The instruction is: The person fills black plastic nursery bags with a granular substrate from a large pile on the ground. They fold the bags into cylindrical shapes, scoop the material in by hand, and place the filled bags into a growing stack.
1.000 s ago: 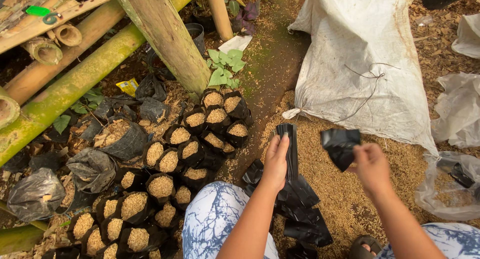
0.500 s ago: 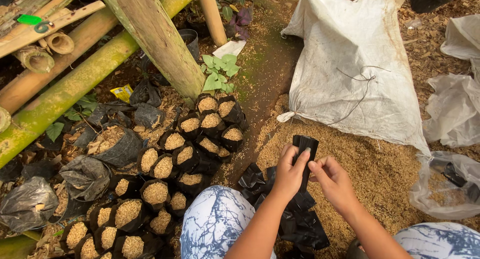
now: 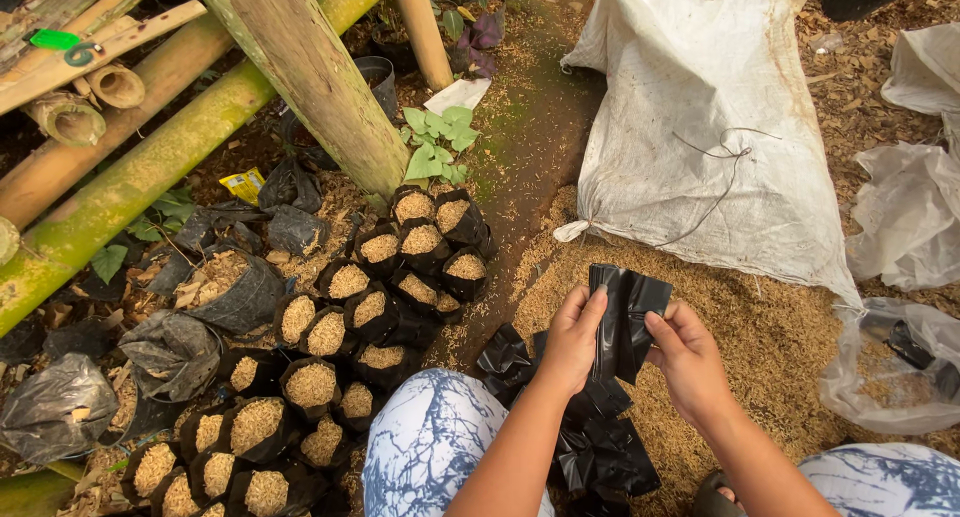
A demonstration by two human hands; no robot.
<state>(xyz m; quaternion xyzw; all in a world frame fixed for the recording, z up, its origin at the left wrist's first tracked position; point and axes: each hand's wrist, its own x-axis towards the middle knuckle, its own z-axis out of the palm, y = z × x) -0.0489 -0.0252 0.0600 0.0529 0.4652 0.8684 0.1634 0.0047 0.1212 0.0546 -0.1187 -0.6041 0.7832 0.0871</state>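
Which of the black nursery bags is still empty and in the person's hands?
The flat black bag held between both hands; the bags at left sit on the ground filled with husk.

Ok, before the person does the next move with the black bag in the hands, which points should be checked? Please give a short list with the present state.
1. Both hands grip the bag: left hand and right hand both pinch the empty black bag. Ok.
2. Bag mouth opened: it looks flat and folded. Not ok.
3. Loose husk within reach: the husk pile lies directly under the hands. Ok.
4. Spare bags close by: a stack of empty black bags lies below the hands. Ok.
5. Place for a filled bag: filled bags stand packed to the left; a free spot is unclear. Cannot tell.
6. Bag free of holes: cannot tell.
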